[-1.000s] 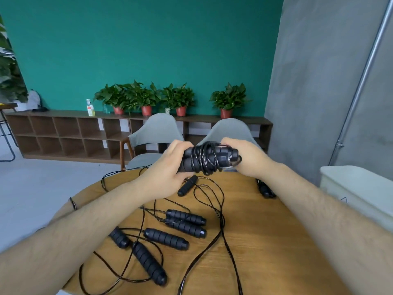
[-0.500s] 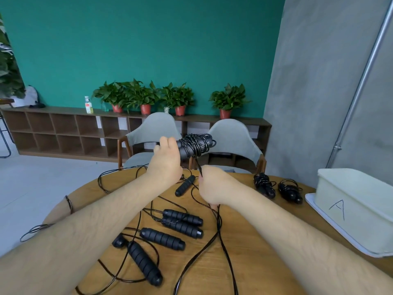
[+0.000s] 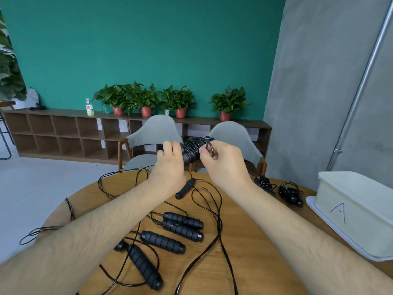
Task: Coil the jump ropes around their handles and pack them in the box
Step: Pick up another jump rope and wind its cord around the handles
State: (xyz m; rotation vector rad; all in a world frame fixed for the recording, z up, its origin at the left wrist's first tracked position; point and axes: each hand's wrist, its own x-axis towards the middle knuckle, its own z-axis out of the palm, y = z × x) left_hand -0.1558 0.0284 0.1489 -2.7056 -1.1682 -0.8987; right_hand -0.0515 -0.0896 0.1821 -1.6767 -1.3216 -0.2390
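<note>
Slackening may unwind everything: left hand (image 3: 169,169) grips the black cord-wrapped foam handles (image 3: 190,151), right hand (image 3: 223,165) pinches a loop of thin black cord (image 3: 209,147).

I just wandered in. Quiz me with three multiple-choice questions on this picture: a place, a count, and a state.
1. Where does the white box stand?
A. on the floor
B. on the wooden table, at the person's right
C. on a lap
2. How many coiled ropes lie on the table beside the box?
A. two
B. five
C. none
3. How is the held rope?
A. stretched straight
B. cut apart
C. wound around its handles

B: it sits at the tabletop's right edge.
A: two bundles lie just left of it.
C: the left hand grips the wound handles while the right hand pinches a loop.
</note>
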